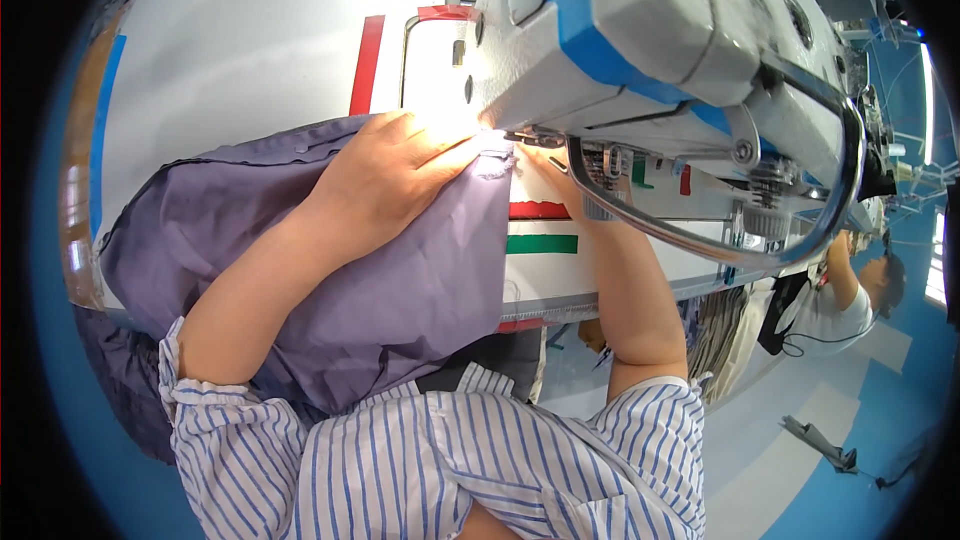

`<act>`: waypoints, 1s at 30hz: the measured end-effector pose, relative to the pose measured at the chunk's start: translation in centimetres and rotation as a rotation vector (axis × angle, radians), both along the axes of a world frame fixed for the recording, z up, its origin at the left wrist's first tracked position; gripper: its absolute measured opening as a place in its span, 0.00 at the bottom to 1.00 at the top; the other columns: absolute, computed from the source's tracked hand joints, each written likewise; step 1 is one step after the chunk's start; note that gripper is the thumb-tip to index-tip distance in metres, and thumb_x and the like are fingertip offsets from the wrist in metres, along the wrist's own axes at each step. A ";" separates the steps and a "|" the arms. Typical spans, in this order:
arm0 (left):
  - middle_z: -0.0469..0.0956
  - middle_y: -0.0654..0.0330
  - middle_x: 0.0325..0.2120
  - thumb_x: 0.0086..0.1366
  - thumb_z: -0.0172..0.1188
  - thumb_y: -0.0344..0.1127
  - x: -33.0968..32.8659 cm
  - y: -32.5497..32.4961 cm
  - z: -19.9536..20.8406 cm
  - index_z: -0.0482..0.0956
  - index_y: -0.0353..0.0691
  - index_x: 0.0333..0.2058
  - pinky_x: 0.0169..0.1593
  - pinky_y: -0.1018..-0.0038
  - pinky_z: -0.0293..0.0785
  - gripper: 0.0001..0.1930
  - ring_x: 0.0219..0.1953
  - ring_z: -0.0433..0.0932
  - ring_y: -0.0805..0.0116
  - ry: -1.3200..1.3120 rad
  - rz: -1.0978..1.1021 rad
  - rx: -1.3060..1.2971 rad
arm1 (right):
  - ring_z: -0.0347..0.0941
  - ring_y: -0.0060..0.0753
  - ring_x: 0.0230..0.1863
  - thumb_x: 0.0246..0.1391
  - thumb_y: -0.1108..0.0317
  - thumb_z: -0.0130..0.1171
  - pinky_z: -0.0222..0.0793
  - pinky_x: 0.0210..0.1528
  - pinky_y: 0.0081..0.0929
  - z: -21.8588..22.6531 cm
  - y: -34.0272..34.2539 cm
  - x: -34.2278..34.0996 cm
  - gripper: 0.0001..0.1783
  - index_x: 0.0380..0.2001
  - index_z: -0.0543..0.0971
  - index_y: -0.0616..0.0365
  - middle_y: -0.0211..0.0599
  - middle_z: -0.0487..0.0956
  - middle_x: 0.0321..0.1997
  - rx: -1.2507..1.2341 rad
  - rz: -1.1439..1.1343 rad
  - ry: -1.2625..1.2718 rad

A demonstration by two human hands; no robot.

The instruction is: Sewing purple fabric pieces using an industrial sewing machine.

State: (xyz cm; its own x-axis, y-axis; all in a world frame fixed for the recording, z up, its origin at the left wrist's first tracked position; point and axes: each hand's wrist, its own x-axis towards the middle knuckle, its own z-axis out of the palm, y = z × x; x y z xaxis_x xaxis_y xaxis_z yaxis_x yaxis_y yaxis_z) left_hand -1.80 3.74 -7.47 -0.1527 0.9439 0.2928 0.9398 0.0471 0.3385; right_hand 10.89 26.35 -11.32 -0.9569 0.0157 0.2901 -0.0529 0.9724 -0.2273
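A purple cloth garment piece (430, 280) lies across the sewing machine bed and hangs over its front edge. My left hand (385, 180) rests on its top edge, fingers together and pinching the cloth just left of the needle area. Bright lamp glare washes out those fingertips. The sewing machine head (600, 50), white with blue bands, stands over the cloth's right corner. Beneath it, my right hand (550, 168) reaches to the cloth's right edge beside the presser foot (540, 137). The machine and its bent metal bar hide most of that hand's fingers.
Red tape (367, 65) and green tape (542, 244) mark the white table (270, 30). A curved metal bar (700, 248) juts out at the right of the machine. Dark cloth (120, 380) hangs at the lower left. Another person (840, 305) works at the far right.
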 end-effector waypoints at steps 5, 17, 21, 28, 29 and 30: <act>0.72 0.64 0.51 0.59 0.55 0.30 0.0 0.1 -0.1 0.73 0.41 0.49 0.53 0.69 0.65 0.18 0.52 0.69 0.66 -0.003 0.016 0.016 | 0.78 0.32 0.39 0.52 0.67 0.62 0.72 0.42 0.27 1.4 -1.1 0.0 0.09 0.38 0.83 0.51 0.34 0.82 0.39 -0.167 -0.050 -0.047; 0.72 0.64 0.50 0.59 0.56 0.31 -0.1 0.2 1.1 0.73 0.42 0.49 0.49 0.69 0.67 0.17 0.47 0.71 0.64 -0.042 -0.007 0.005 | 0.78 0.30 0.39 0.53 0.67 0.61 0.71 0.42 0.26 1.3 -3.4 0.4 0.08 0.37 0.83 0.54 0.33 0.82 0.40 -0.427 -0.190 -0.106; 0.72 0.64 0.50 0.59 0.56 0.31 -0.2 0.2 1.1 0.73 0.42 0.48 0.48 0.69 0.67 0.17 0.46 0.71 0.63 -0.046 -0.004 -0.011 | 0.78 0.30 0.39 0.54 0.66 0.60 0.71 0.43 0.26 2.7 -3.5 0.2 0.09 0.38 0.83 0.53 0.33 0.82 0.40 -0.424 -0.208 -0.136; 0.72 0.65 0.50 0.58 0.57 0.32 -0.3 0.2 1.2 0.73 0.42 0.48 0.48 0.69 0.67 0.17 0.46 0.70 0.64 -0.055 -0.016 -0.046 | 0.78 0.32 0.38 0.54 0.65 0.60 0.71 0.42 0.26 5.1 -4.4 -0.4 0.11 0.40 0.81 0.54 0.34 0.82 0.39 -0.190 -0.180 -0.149; 0.72 0.65 0.50 0.58 0.57 0.32 -0.3 0.3 1.2 0.73 0.41 0.48 0.48 0.69 0.67 0.17 0.46 0.70 0.64 -0.044 -0.017 -0.032 | 0.78 0.32 0.38 0.54 0.65 0.59 0.71 0.42 0.26 5.5 -4.5 -0.6 0.11 0.39 0.81 0.54 0.35 0.82 0.38 -0.249 -0.210 -0.173; 0.72 0.65 0.50 0.58 0.57 0.32 -0.3 0.3 1.3 0.73 0.41 0.48 0.48 0.69 0.67 0.17 0.46 0.70 0.64 -0.044 -0.017 -0.034 | 0.78 0.32 0.38 0.54 0.65 0.59 0.71 0.42 0.26 6.1 -4.5 -1.0 0.11 0.39 0.81 0.54 0.35 0.82 0.38 -0.251 -0.210 -0.174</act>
